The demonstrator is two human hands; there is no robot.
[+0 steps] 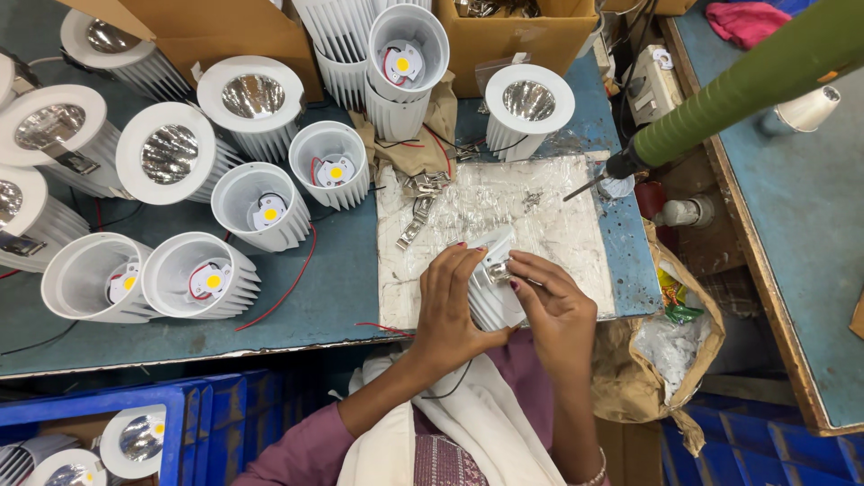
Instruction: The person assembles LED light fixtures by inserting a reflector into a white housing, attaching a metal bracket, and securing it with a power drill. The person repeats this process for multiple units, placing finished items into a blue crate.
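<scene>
Fingers (468, 270) of the left hand (447, 301) wrap around a white finned lamp housing (490, 301), clamped on its side. Right hand (553, 306) sits on the other side, fingertips together on a small metal clip (498, 270) at the housing's rim. Housing is held just above the near edge of the worktop (342, 297), over a crinkled plastic sheet (540, 216). Loose metal clips (416, 220) lie on the sheet's far left part. Left of the hands, well apart, a cluster of white housings (202, 279) lies on its sides, some showing yellow LED chips and red wires, others with reflectors fitted. Finished lamp (529, 103) stands beyond the sheet. Green-sleeved tool (747, 85) hangs in from the right. Cardboard boxes (513, 36) at the far edge, blue crate (193, 418) below the worktop.
</scene>
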